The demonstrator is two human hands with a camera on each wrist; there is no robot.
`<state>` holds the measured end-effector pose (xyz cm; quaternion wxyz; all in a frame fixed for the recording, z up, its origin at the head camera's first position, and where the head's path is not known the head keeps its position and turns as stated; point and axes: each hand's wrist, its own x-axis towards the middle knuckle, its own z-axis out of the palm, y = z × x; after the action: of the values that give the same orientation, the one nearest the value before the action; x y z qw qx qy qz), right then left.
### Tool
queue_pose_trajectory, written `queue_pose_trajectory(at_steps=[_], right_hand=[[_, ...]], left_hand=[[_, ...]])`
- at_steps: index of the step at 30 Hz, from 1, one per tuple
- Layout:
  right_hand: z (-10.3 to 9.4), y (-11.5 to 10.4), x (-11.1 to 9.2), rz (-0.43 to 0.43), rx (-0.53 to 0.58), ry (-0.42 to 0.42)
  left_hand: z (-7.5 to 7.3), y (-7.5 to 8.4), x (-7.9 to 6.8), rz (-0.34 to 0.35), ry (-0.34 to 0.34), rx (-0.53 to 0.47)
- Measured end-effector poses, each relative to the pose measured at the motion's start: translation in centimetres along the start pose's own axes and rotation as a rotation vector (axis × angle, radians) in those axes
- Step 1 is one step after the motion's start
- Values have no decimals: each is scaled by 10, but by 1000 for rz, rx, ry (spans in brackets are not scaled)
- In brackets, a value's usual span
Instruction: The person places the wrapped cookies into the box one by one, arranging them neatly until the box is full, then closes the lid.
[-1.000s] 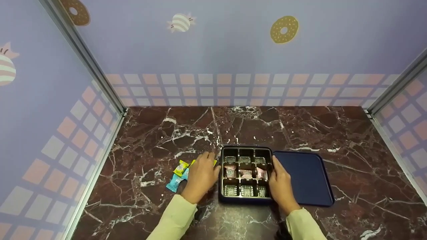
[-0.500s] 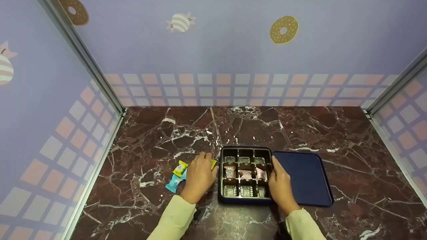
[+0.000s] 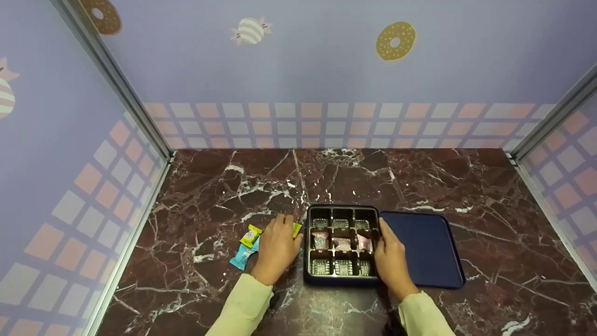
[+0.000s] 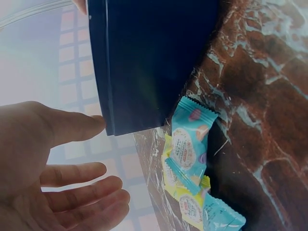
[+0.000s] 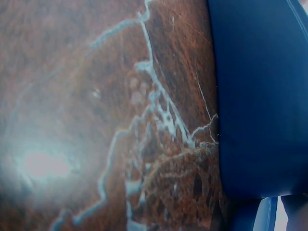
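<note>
Easing slightly off the navy nine-compartment box (image 3: 343, 281), the left hand (image 3: 278, 242) has loose, empty fingers — teal candies (image 4: 190, 144) and yellow candies (image 4: 191, 209) lie unboxed below it — while the right hand (image 3: 392, 256) presses the box's side, pink candies (image 3: 342, 244) occupying its middle row.

The left hand (image 3: 278, 247) is relaxed, thumb (image 4: 79, 128) apart from fingers (image 4: 86, 193). To its right, the right hand (image 3: 392, 257) points forward.

Lilac walls (image 3: 317, 70), candy prints (image 3: 251, 31), doughnut prints (image 3: 385, 43), pink-and-white checks (image 3: 311, 110), veined reddish-brown tabletop (image 3: 345, 179)
</note>
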<state>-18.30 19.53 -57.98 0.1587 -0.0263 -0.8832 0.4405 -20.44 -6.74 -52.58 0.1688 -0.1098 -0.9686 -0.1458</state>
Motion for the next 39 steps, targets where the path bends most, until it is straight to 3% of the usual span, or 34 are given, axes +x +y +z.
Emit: queue_pose_trajectory(at_steps=[23, 31, 39], right_hand=[[-2, -2, 1, 0, -14, -12], [-4, -2, 0, 38, -12, -34], [-1, -2, -1, 21, 1, -17]], left_hand=[[7, -7, 2, -40, 7, 37], [10, -10, 2, -61, -14, 39], [14, -14, 3, -43, 1, 43]])
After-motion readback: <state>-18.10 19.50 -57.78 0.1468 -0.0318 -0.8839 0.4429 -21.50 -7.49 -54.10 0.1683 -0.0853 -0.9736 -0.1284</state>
